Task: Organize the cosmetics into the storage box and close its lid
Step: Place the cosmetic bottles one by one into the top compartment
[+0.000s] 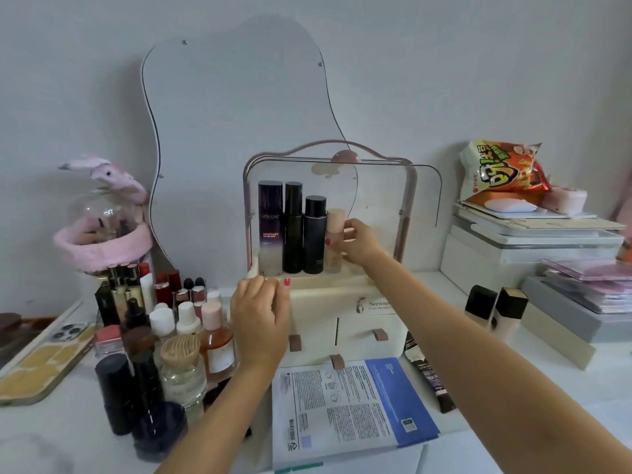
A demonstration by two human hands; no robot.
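Note:
The cream storage box stands mid-table with its clear lid swung up. Inside its top shelf stand a purple bottle and two black bottles. My right hand is shut on a beige bottle, upright next to the black ones. My left hand rests against the box's front left corner, fingers loosely curled with nothing in them. A crowd of several bottles, lipsticks and jars waits left of the box. Two black-capped foundation bottles stand to the right.
A wavy mirror leans on the wall behind. A phone lies at far left, a pink headband on a glass globe behind the cosmetics. A sheet-mask packet and dark tube lie in front. Stacked boxes with a snack bag fill the right.

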